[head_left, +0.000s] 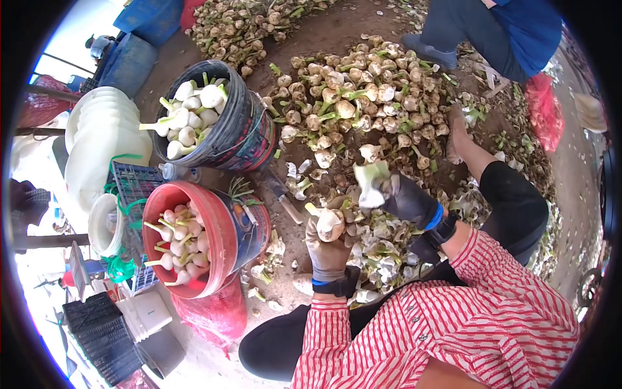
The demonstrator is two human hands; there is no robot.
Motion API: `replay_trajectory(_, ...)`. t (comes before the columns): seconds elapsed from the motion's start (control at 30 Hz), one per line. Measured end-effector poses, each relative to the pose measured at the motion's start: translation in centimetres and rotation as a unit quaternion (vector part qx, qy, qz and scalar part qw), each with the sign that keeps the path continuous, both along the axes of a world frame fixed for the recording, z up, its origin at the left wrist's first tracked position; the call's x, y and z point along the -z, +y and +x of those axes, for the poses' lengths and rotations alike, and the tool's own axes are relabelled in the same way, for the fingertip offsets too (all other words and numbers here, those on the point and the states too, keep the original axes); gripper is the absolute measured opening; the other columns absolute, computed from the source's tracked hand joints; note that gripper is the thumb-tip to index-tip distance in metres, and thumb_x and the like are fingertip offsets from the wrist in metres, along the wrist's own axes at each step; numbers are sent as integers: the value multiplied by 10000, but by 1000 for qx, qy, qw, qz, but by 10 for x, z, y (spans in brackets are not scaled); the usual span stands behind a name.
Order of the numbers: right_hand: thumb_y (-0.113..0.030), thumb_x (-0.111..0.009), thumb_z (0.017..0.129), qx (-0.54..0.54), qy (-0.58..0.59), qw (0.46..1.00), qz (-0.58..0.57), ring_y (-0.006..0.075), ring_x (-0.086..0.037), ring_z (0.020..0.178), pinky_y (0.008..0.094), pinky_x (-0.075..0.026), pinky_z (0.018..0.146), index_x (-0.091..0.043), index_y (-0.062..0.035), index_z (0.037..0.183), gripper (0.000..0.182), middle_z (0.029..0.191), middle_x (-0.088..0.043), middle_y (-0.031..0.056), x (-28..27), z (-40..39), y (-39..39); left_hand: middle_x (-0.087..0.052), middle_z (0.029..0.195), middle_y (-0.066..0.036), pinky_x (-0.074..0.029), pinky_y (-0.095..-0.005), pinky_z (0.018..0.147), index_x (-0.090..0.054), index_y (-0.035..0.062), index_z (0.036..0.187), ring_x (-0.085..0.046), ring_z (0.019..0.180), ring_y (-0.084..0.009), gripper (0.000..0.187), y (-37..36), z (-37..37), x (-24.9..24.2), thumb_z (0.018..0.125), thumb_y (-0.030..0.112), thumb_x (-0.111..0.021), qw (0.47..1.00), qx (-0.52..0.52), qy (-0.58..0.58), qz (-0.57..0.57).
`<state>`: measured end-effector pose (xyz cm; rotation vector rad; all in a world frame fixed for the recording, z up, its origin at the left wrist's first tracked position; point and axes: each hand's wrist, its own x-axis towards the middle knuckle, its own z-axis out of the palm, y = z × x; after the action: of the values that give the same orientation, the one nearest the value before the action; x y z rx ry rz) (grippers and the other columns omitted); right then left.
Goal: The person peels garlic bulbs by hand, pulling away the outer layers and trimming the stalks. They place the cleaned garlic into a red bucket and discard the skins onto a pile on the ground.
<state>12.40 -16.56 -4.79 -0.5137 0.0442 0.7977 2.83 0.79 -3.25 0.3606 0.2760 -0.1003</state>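
Observation:
My left hand [327, 254], in a soiled pale glove, is wrapped round a garlic bulb [331, 224] with a short green stem. To its right, my right hand [413, 200] wears a dark glove and is closed on a piece of whitish-green garlic peel [372, 184], which is smeared by motion. Just beyond both hands lies a heap of unpeeled garlic bulbs [363, 91] with brownish skins. Loose garlic skins [385, 249] cover the ground below my hands.
On the left, a red bucket [223, 201] and a black bucket [243, 123] hold cleaned white garlic. A knife-like tool [285, 201] lies near them. Another garlic heap [240, 29] is farther back. Another person's shoe [431, 52] stands beside the main heap. A red mesh sack [214, 318] lies below.

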Motion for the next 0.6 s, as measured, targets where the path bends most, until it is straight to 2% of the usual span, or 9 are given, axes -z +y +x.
replay_trajectory(0.07,-210,-586,807,-206,-349,869,-282,196,-590,885,350,-500,680,-486,-26,1173,421,995,-598,104,-13,5,-11,-597,965,-106,-442,-267,555,-481,5,1175,-570,814,-192,468,1,2,5,881,369,-499,999,11,-52,2)
replay_trajectory(0.1,-163,-596,752,-463,-505,546,-482,215,-604,880,366,-490,645,-462,-4,1192,487,981,-586,176,-39,17,3,-597,978,-121,-457,-276,611,-483,6,1176,-577,836,-196,453,-3,2,5,887,354,-498,995,-52,-28,76)
replay_trajectory(0.13,-122,-597,691,-218,-588,577,-524,240,-612,851,361,-482,661,-457,-3,1201,542,961,-585,212,-24,-12,-8,-597,991,-136,-471,-285,667,-485,7,1176,-583,858,-201,437,-5,2,6,892,339,-497,982,-114,-4,150)
replay_trajectory(0.23,-89,-582,676,-157,-528,677,-489,291,-609,848,376,-481,679,-453,-1,1204,551,924,-600,203,-29,-12,1,-530,1126,-135,-468,-326,833,-415,-42,1245,-565,952,-189,512,0,6,0,889,314,-508,934,-93,-2,344)
replay_trajectory(0.3,-59,-552,696,110,-687,532,-482,269,-607,790,354,-476,697,-486,5,1148,461,860,-605,171,-19,-13,12,-512,1161,-143,-473,-297,836,-426,-61,1227,-548,963,-182,544,-7,4,-18,870,328,-555,889,-76,11,452)
replay_trajectory(0.33,-59,-552,696,112,-687,531,-483,269,-607,790,354,-476,697,-486,5,1148,461,860,-605,171,-24,-15,14,-512,1161,-143,-473,-297,836,-426,-61,1227,-548,963,-182,544,-9,3,-19,870,328,-555,889,-74,9,452)
replay_trajectory(0.4,-53,-525,718,-76,-478,760,-434,205,-577,755,319,-466,696,-522,10,1054,342,831,-595,132,-39,-14,17,-529,1122,-139,-482,-252,799,-448,-76,1200,-548,956,-172,547,-11,2,-21,857,329,-580,886,-74,6,457)
replay_trajectory(0.53,-120,-506,793,-61,-281,913,-288,102,-539,750,249,-446,641,-491,1,1089,320,853,-600,25,-40,-13,9,-584,1016,-118,-481,-215,709,-477,-71,1177,-576,855,-128,538,2,-2,-19,871,367,-541,932,-82,-1,354)
replay_trajectory(0.6,-19,-436,769,-47,-228,938,-256,88,-509,707,254,-444,657,-516,-1,886,144,824,-568,28,-45,-15,4,-595,1003,-116,-476,-211,690,-474,-70,1185,-584,834,-129,553,4,-2,-18,876,387,-520,941,-96,1,323)
